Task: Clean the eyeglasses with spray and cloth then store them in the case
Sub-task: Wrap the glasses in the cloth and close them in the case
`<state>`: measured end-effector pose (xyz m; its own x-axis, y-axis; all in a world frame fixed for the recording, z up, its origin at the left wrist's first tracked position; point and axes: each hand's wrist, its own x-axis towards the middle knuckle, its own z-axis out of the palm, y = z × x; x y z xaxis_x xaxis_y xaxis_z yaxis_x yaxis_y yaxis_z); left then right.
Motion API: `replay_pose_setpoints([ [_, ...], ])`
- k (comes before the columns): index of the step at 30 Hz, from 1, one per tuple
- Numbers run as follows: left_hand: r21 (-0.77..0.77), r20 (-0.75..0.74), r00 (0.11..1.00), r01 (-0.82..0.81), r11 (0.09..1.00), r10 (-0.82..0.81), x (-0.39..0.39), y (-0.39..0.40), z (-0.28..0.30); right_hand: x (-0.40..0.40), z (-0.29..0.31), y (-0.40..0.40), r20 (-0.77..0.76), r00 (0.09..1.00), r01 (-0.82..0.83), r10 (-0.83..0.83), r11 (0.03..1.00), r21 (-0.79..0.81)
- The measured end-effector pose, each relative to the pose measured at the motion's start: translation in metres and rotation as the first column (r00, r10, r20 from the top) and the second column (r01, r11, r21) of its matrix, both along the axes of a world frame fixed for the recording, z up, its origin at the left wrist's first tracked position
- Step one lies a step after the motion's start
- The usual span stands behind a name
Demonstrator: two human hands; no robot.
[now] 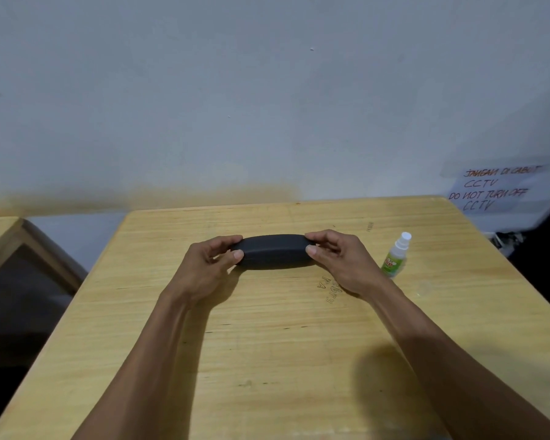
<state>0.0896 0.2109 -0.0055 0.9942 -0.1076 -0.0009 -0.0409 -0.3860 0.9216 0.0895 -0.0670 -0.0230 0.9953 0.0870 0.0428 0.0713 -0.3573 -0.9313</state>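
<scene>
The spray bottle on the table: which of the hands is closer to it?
Right. The right hand grips the black case at its end just beside the spray bottle; the left hand holds the far end.

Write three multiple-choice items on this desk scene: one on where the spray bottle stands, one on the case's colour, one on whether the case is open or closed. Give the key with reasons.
1. Where does the spray bottle stand?
A. Left of the left hand
B. Right of the right hand
C. On top of the case

2. What colour is the eyeglasses case?
A. Black
B. White
C. Red

3. What state is the case in?
A. Wide open
B. Lying in two parts
C. Closed, held at both ends

Key: 1 B, it stands upright on the wooden table beyond the right hand; 2 A, its shell is dark black; 3 C, the left hand and right hand grip its ends, no gap visible.
</scene>
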Motion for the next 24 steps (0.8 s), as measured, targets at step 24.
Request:
replay_pose_setpoints([
  [24,0.248,0.098,0.988,-0.143,0.958,0.122,-0.019,-0.01,-0.02,-0.015,-0.018,0.008,0.122,0.988,0.113,-0.089,0.973,-0.203],
])
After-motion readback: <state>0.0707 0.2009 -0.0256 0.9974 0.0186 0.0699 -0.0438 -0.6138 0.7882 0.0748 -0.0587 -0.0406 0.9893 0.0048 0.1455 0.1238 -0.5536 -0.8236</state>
